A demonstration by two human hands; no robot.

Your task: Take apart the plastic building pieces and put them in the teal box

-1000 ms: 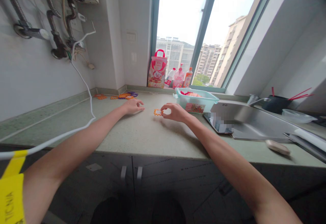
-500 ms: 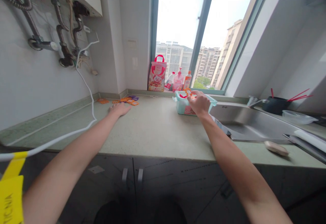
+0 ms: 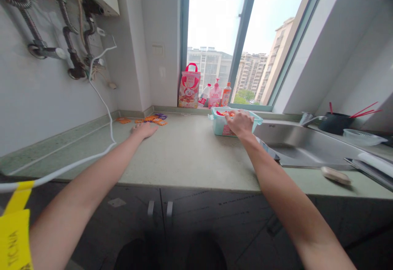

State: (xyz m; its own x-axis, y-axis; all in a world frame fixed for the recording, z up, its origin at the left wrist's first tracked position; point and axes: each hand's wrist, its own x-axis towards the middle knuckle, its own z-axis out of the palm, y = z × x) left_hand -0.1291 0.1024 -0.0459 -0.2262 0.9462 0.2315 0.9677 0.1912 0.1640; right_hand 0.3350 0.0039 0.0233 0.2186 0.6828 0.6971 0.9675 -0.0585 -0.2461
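Note:
Over the rim of a mint-green plastic tub [image 3: 220, 127], my right hand [image 3: 240, 122] dips its fingers among red and orange pieces [image 3: 221, 113]. Its fingertips are partly hidden, so whether it grips a piece does not show. My left hand [image 3: 144, 130] rests flat on the counter with its fingers extended and nothing held. Just beyond it lie several flat orange openwork pieces [image 3: 162, 122] and a purple piece [image 3: 161, 116]. Another orange piece [image 3: 123, 120] sits farther left, near the wall.
A steel sink [image 3: 294, 139] with a tap [image 3: 307, 118] adjoins the tub on the right. A soap-like bar [image 3: 335, 175] lies at the front edge. A white cable [image 3: 106, 151] crosses the left counter. A pink bag [image 3: 189, 89] and several bottles [image 3: 215, 95] stand by the window.
My right hand has lowered into the tub; the orange piece it held above the rim no longer shows apart from the contents. My left hand stays in place.

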